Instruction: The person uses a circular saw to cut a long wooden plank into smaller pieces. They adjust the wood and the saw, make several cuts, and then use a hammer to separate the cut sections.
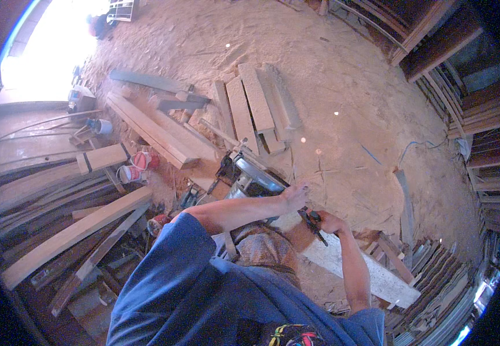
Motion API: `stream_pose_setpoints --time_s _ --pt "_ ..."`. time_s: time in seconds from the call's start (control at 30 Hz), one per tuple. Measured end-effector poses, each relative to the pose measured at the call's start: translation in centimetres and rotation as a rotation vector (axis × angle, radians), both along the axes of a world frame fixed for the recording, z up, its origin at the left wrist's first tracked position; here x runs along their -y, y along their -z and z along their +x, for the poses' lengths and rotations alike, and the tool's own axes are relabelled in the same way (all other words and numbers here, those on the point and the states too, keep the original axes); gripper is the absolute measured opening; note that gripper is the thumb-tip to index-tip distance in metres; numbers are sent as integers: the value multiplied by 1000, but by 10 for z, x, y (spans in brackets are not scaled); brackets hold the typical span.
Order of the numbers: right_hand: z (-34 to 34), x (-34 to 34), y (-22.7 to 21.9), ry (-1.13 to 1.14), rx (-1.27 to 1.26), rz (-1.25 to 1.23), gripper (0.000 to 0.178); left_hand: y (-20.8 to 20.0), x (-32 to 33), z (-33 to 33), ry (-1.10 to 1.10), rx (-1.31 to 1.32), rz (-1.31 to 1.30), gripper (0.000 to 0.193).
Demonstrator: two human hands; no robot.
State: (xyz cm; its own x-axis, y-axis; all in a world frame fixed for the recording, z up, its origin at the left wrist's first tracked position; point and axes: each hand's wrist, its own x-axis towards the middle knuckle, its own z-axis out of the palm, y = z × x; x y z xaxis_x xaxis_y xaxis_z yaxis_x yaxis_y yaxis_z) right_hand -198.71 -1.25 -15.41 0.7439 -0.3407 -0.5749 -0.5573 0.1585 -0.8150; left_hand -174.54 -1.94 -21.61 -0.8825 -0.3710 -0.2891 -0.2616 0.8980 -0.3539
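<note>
My left arm reaches across my front, over a power saw (259, 175) with a rounded metallic guard. Beyond the guard's right end, my left hand (295, 197) has its fingers stretched out, with nothing visible in them. My right hand (329, 222) is closed round a dark, narrow tool (314, 226) just right of my left hand; its exact kind cannot be made out. Under that tool runs a long pale board (356, 268), slanting to the lower right. My left forearm covers part of the saw.
Thick planks (250, 104) lie on the dusty floor (348, 75) ahead. Long beams (152, 130) and several paint buckets (140, 161) stand to the left, beside a heap of timber (82, 230). Stacked boards (448, 282) are at the lower right, and wooden shelving (480, 115) at the far right.
</note>
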Motion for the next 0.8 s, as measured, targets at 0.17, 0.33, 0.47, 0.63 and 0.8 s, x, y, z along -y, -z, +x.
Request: stream_pose_setpoints --time_s 0.17,0.33,0.47,0.63,0.8 --pt "9 7 -22 48 -49 2 21 -5 44 -22 -181 177 682 21" --pt "15 16 -42 -23 -95 -51 24 11 57 -14 -247 157 832 27" --pt "4 12 -33 -5 -9 -13 25 -30 61 -23 -273 200 770 34" --pt "-23 -20 -44 41 -120 -95 43 -77 37 16 -513 -200 596 27" --pt "-62 -109 -78 209 -351 -630 42 -231 31 65 -641 -251 487 35"
